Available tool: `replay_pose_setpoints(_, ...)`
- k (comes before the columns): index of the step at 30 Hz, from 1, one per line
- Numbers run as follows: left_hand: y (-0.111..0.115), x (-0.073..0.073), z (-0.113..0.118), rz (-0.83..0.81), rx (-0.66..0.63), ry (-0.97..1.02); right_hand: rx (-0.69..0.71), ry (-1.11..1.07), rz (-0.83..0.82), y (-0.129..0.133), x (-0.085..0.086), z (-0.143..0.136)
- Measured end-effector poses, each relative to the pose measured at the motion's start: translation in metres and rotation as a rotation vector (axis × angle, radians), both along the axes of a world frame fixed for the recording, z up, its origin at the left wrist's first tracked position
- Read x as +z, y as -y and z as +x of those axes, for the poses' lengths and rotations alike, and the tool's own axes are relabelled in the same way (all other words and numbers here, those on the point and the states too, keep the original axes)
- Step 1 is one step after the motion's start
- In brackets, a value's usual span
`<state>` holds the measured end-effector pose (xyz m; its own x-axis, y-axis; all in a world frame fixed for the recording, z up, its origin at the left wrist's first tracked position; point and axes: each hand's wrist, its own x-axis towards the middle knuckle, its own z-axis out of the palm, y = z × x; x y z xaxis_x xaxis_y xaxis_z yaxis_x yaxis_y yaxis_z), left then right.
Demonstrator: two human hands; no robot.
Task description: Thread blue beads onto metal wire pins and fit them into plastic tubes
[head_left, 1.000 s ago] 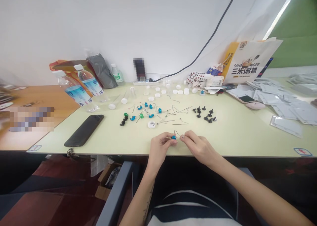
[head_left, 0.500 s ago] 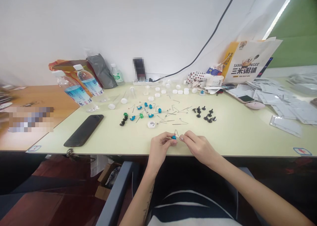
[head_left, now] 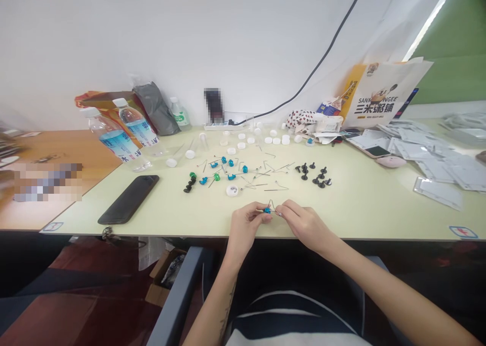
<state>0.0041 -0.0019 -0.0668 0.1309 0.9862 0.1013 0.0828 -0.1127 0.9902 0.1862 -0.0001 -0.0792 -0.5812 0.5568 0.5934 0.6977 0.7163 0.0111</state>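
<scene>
Near the front edge of the pale green table (head_left: 182,218), my left hand (head_left: 248,222) pinches a small blue part (head_left: 267,210). A thin bent wire (head_left: 271,202) rises from the blue part in a peak, and my right hand (head_left: 301,222) grips its right end between thumb and fingers. Beyond my hands lie loose blue parts (head_left: 245,169), green parts (head_left: 216,177) and more bent wires (head_left: 266,184). Several black parts (head_left: 304,176) stand to the right, and a few black pieces (head_left: 187,187) lie to the left. A round white cap (head_left: 232,190) is just beyond my left hand.
A black phone (head_left: 129,199) lies at the left, with two water bottles (head_left: 120,142) behind it. White caps (head_left: 241,145) and clear tubes are at the back. At the right are a paper bag (head_left: 374,95), white cards (head_left: 438,191) and a pink mouse (head_left: 391,162).
The bent wire between my hands has turned slightly, and its peak now looks wider and a little further right. Both hands have stayed almost in place.
</scene>
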Motion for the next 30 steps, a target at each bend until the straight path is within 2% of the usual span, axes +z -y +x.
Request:
replay_pose_setpoints(12, -0.0027, -0.0079, 0.0, -0.031, 0.014, 0.052, -0.02, -0.039, 0.053, 0.0017, -0.0001, -0.0019)
replay_pose_setpoints(18, -0.004, -0.0055, -0.0005, -0.051, 0.0, 0.105, -0.013, -0.038, 0.1, 0.0034, -0.0003, 0.0005)
replay_pose_setpoints(30, -0.0031, -0.0059, 0.0007, -0.043, -0.006, 0.087, -0.049, 0.0, 0.121, 0.0044, -0.0002, 0.0025)
